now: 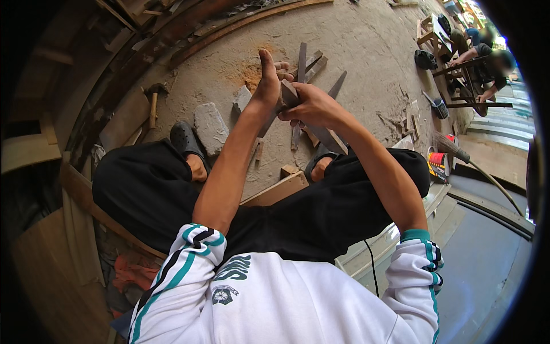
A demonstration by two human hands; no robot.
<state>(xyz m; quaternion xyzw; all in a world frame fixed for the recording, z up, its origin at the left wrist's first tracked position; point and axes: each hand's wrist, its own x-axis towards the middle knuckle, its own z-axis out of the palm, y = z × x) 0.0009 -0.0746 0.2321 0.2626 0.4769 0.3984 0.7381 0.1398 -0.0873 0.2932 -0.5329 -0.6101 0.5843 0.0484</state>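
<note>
In front of me, above the floor, my right hand (312, 107) is closed round a strip of wood (327, 137), which runs from between my hands down toward my right foot. My left hand (268, 81) is beside the wood's upper end, with thumb raised and fingers stretched out. Its palm seems to touch the wood, though the contact is partly hidden. Just beyond my hands, several narrow wooden strips (302, 60) lie crossed on the floor, near a small heap of orange-brown dust (252, 73).
Left of my hands are a pale stone block (211, 127) and a hammer (153, 108). A wooden board (275, 191) lies between my legs. To the right are a brush (452, 148), a red can (438, 159) and a dark mug-like container (440, 108). Other people (487, 69) sit at far right.
</note>
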